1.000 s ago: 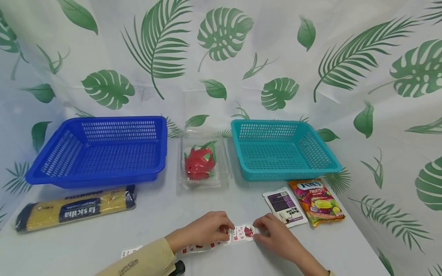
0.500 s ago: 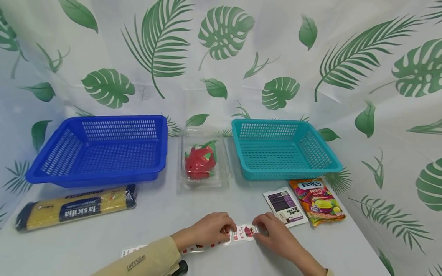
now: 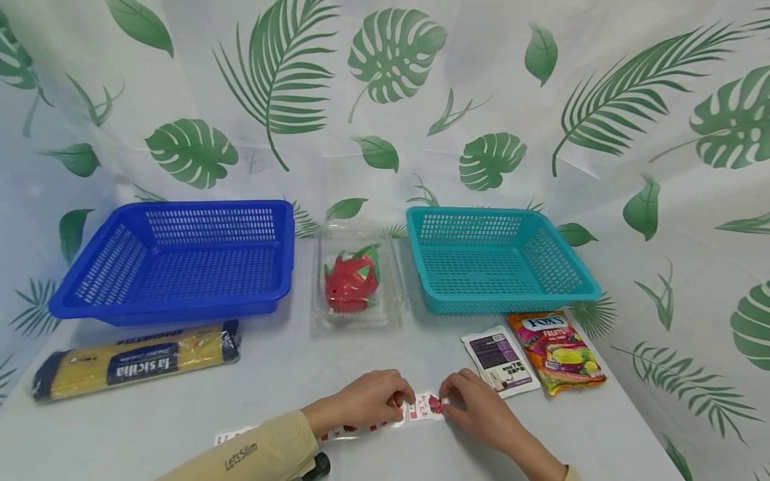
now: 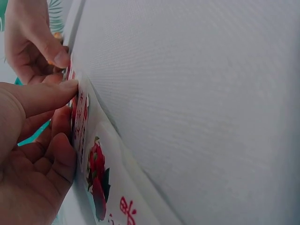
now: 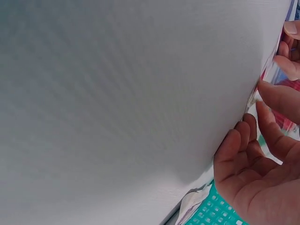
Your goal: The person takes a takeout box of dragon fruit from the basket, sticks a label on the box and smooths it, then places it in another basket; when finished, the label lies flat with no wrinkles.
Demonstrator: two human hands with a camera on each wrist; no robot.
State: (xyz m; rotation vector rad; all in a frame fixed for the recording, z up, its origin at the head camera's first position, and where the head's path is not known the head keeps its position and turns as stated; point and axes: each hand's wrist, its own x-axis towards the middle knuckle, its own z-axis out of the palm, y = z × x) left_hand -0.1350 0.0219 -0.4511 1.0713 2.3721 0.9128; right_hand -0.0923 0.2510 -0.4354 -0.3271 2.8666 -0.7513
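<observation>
A strip of white labels [image 3: 423,407], printed with red dragon fruit and red characters, lies along the front of the white table. My left hand [image 3: 369,399] pinches the strip between thumb and fingertips, left of the end label; the left wrist view shows a nearer part of the strip [image 4: 97,180] running toward the camera. At the right end, my right hand [image 3: 481,409] pinches the last label's edge with thumb and index finger. Its other fingers [image 5: 229,147] curl close to the table. The left sleeve covers part of the strip, and its left end [image 3: 231,434] shows beyond.
Behind stand a blue basket [image 3: 174,310] and a teal basket [image 3: 511,306]. Between them sits a clear plastic box [image 3: 391,321] holding a red dragon fruit [image 3: 351,280]. A spaghetti pack [image 3: 138,361] lies left; a white pouch [image 3: 502,361] and a Fox's candy bag [image 3: 556,351] lie right.
My right fingertips have edged slightly left over the end label's fruit picture. The left hand keeps its pinch on the strip. The head view has shifted a little.
</observation>
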